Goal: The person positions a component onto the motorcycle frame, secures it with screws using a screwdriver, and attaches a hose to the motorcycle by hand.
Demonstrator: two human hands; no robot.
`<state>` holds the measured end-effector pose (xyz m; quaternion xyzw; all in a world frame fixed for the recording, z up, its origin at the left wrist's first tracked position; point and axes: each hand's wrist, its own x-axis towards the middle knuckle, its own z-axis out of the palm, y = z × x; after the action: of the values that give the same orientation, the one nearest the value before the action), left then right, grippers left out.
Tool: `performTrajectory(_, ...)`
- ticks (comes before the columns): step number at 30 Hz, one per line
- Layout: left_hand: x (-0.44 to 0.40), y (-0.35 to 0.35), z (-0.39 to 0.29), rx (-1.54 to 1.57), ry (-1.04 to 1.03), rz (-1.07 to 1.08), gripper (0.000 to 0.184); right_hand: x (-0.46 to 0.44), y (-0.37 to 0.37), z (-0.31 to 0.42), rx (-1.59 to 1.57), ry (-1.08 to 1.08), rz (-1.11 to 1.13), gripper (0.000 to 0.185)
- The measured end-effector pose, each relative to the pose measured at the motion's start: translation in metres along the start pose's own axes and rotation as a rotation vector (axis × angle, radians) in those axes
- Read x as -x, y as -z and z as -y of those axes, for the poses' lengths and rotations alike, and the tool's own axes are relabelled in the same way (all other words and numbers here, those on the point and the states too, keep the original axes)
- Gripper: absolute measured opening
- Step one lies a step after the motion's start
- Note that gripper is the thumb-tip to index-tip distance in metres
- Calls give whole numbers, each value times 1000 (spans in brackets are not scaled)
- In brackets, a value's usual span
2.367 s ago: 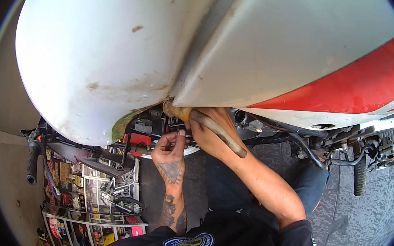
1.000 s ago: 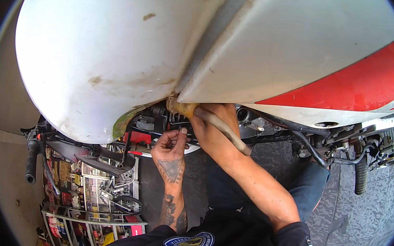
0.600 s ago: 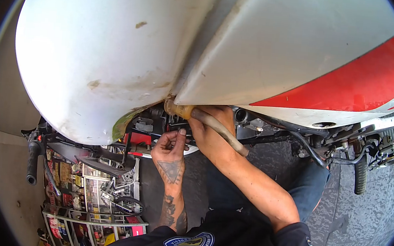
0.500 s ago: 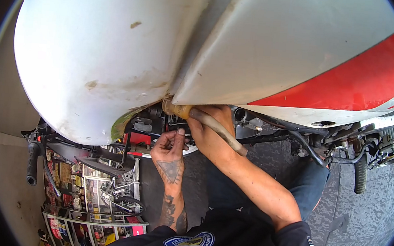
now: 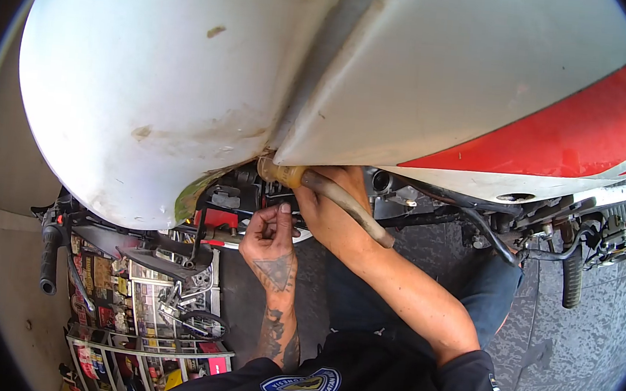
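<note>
Hose (image 5: 349,207) slants across the back of the right hand (image 5: 322,217), cloudy and tan, its free end above the forearm, beyond the knuckles. Its amber collar (image 5: 281,173) sits just above the left hand (image 5: 272,240) and beside the right fingers, close under the seam of the white bodywork (image 5: 151,84). The left thumb and forefinger are drawn narrow, nearly meeting; I cannot tell whether something small is pinched between them. The right fingers go out of sight behind the collar and under the bodywork, so I cannot tell how wide they are or what they hold.

That hiding looks like the main trouble: with 1 hand working by feel, a fingertip could scrape on the lower edge of the bodywork or miss its hold. The hose lies over the wrist, so a turn or quick pull of that arm could drag it and jolt the collar. If the left fingertips do hold a small part, a slack pinch could drop it among the dark machine parts (image 5: 227,199) just beyond them, where it would be hard to find. The round pipe mouth (image 5: 382,181), beside the right knuckles on the side away from the left hand, is another hard edge that a slip could strike
</note>
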<state>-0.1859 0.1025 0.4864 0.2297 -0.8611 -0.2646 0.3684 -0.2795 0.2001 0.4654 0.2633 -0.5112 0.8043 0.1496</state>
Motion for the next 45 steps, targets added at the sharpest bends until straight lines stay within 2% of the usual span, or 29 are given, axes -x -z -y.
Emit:
performTrajectory(2,0,-2,0,-17,-24,-32,19,-2,0,1,-7,-10,6,24)
performTrajectory(4,0,-2,-1,-173,-94,-71,17,-4,-1,4,-21,25,-72,11)
performTrajectory(14,0,-1,1,-213,-100,-87,16,-2,-2,2,10,45,-65,10)
performTrajectory(16,-2,-1,7,-257,-215,-96,15,-4,0,4,23,28,-41,10)
performTrajectory(29,2,-2,3,-282,-193,-94,14,-4,-3,3,-24,8,-66,9)
performTrajectory(32,0,-3,7,-281,-215,-134,17,-5,-3,1,8,51,-69,8)
performTrajectory(34,1,-4,7,-344,-300,-157,18,-6,-4,1,-1,70,-88,8)
performTrajectory(41,1,-6,7,-309,-276,-174,17,-5,-3,3,-32,21,-83,9)
performTrajectory(45,-4,5,13,-336,-246,-111,19,-5,-3,1,15,48,-79,9)
